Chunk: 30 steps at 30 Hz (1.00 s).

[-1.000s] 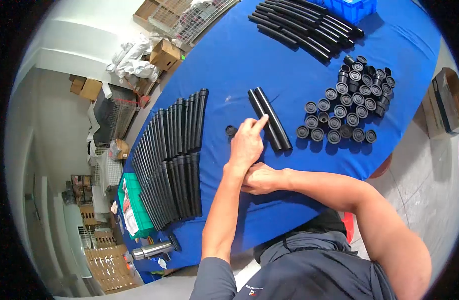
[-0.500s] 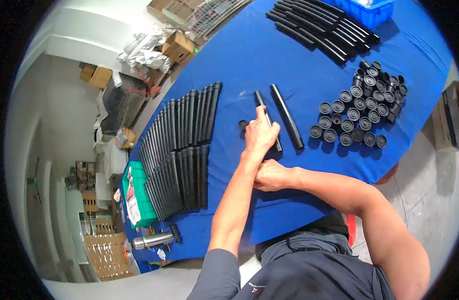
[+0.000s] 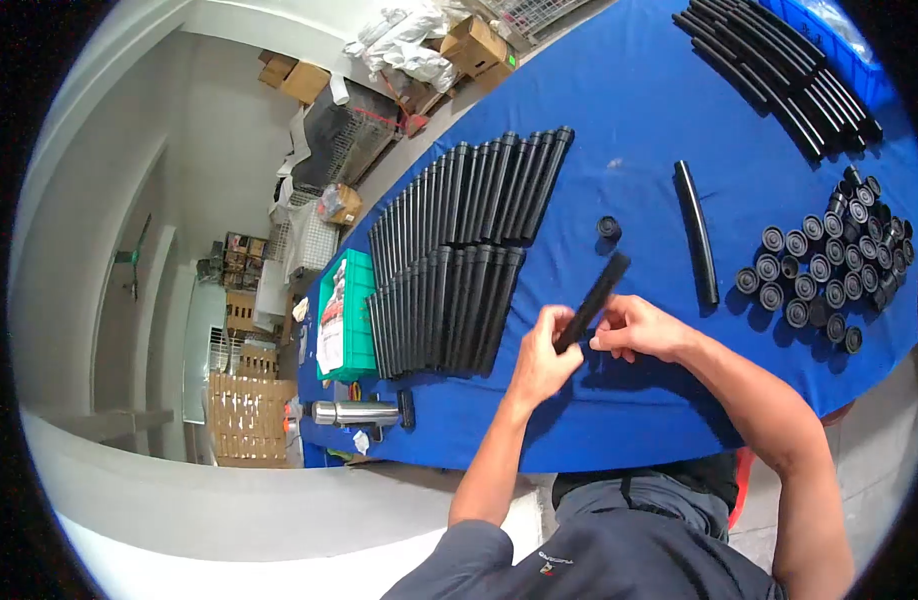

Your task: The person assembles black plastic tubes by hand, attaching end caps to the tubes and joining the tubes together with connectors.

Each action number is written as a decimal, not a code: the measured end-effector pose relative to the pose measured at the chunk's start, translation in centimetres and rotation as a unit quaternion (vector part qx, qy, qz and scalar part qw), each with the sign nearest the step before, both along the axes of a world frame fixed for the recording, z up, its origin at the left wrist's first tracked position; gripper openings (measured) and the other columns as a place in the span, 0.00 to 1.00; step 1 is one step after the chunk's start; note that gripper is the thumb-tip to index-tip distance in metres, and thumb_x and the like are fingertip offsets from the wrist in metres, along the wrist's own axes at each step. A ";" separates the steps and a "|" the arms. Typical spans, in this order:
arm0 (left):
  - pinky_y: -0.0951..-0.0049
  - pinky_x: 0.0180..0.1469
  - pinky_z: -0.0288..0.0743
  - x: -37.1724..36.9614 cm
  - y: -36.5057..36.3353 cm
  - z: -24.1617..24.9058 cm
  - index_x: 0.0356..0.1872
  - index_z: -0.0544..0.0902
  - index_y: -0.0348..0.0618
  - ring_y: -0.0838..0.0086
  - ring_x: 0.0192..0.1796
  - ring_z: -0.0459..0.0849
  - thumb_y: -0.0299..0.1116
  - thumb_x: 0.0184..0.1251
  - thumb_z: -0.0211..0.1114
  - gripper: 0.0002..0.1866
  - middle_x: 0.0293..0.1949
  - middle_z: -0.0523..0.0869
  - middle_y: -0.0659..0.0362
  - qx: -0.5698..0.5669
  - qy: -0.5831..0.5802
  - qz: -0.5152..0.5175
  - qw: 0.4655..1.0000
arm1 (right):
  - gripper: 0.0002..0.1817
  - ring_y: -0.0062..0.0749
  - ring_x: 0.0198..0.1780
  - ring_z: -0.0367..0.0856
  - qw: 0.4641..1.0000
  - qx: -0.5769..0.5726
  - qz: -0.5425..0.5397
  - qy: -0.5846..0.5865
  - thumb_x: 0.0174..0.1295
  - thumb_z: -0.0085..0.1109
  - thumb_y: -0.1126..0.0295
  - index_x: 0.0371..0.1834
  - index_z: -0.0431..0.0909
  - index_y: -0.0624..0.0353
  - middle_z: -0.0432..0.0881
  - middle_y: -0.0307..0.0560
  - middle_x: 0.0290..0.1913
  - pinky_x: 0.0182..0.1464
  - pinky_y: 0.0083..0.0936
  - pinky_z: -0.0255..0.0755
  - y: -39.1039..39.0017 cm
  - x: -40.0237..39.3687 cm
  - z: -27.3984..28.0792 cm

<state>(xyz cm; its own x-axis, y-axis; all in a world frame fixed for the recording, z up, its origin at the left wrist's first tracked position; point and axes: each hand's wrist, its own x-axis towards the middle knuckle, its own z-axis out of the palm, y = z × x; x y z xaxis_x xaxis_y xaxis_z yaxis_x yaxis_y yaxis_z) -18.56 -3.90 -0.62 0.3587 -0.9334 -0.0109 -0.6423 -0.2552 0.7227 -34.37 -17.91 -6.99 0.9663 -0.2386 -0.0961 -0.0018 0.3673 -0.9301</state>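
My left hand [image 3: 547, 368] is closed around a black tube [image 3: 603, 287], raised off the blue cloth and tilted up to the right. Just right of it, my right hand [image 3: 641, 328] has thumb and fingers pinched together close to the tube. Whether anything small sits in that pinch is hidden. Beyond the tube's far end lies a single black round cap [image 3: 608, 228]. A second black tube [image 3: 696, 235] rests on the cloth farther right.
Two rows of black tubes [image 3: 459, 200] lie at left, beside a green crate [image 3: 357, 310] and a steel flask [image 3: 355, 413]. Many black caps [image 3: 820, 268] are spread at right. Longer black tubes [image 3: 779, 75] and a blue bin [image 3: 841, 50] occupy the far right.
The tube under my left hand has come up off the cloth and is now in its grip. My right hand has moved out from beneath my left forearm. The view has shifted left.
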 end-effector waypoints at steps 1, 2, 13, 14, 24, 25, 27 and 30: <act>0.72 0.42 0.77 -0.1 1.4 -0.2 0.51 0.75 0.38 0.78 0.38 0.81 0.24 0.59 0.69 0.19 0.36 0.83 0.60 0.038 0.023 0.003 0.999 | 0.36 0.21 0.27 0.77 1.000 0.020 -0.001 -0.022 0.62 0.71 0.67 0.72 0.69 0.65 0.80 0.38 0.32 0.27 0.21 0.72 0.2 0.0 0.0; 0.77 0.40 0.74 -0.3 2.6 -0.4 0.50 0.76 0.38 0.82 0.37 0.77 0.25 0.59 0.72 0.19 0.37 0.82 0.64 0.080 0.048 0.004 0.996 | 0.38 0.20 0.28 0.77 0.998 0.043 -0.004 -0.040 0.61 0.72 0.67 0.74 0.68 0.65 0.80 0.39 0.33 0.27 0.21 0.73 0.5 -0.1 0.0; 0.76 0.47 0.76 0.4 7.7 -1.3 0.49 0.81 0.37 0.79 0.42 0.80 0.26 0.56 0.79 0.21 0.42 0.82 0.63 0.112 0.182 0.034 0.976 | 0.26 0.19 0.33 0.80 0.969 0.016 0.221 -0.110 0.63 0.67 0.73 0.67 0.81 0.54 0.85 0.36 0.37 0.34 0.20 0.75 0.3 -0.8 0.1; 0.76 0.47 0.76 0.3 7.8 -1.3 0.48 0.82 0.34 0.79 0.42 0.80 0.28 0.56 0.79 0.20 0.41 0.81 0.63 0.101 0.185 0.033 0.977 | 0.27 0.19 0.34 0.80 0.970 0.013 0.218 -0.106 0.63 0.67 0.72 0.68 0.80 0.53 0.85 0.36 0.37 0.34 0.20 0.75 0.4 -0.7 0.1; 0.74 0.52 0.74 0.7 8.8 -0.4 0.58 0.82 0.35 0.74 0.46 0.83 0.38 0.59 0.78 0.28 0.47 0.87 0.57 0.158 0.280 0.033 0.946 | 0.28 0.22 0.34 0.82 0.964 -0.019 0.236 -0.124 0.65 0.67 0.70 0.70 0.77 0.56 0.87 0.39 0.38 0.34 0.22 0.77 0.4 -0.6 -0.4; 0.74 0.52 0.74 0.6 8.8 -0.5 0.59 0.81 0.35 0.74 0.46 0.83 0.38 0.59 0.78 0.29 0.47 0.87 0.56 0.148 0.294 0.039 0.943 | 0.28 0.22 0.34 0.82 0.965 -0.019 0.234 -0.119 0.65 0.67 0.70 0.70 0.77 0.57 0.86 0.39 0.38 0.34 0.22 0.77 0.3 -0.6 -0.3; 0.74 0.52 0.75 0.4 8.7 -0.6 0.59 0.81 0.34 0.74 0.46 0.84 0.38 0.60 0.78 0.29 0.47 0.88 0.55 0.129 0.308 0.045 0.941 | 0.29 0.22 0.34 0.82 0.966 -0.017 0.232 -0.109 0.65 0.67 0.69 0.71 0.75 0.57 0.87 0.39 0.38 0.34 0.22 0.77 0.3 -0.6 -0.3; 0.71 0.54 0.76 0.0 8.6 -0.7 0.59 0.80 0.35 0.73 0.46 0.84 0.37 0.62 0.77 0.27 0.46 0.87 0.56 0.113 0.292 0.042 0.949 | 0.33 0.23 0.35 0.81 0.967 -0.005 0.233 -0.100 0.66 0.68 0.68 0.75 0.71 0.58 0.87 0.41 0.40 0.35 0.23 0.77 0.3 -0.4 -0.6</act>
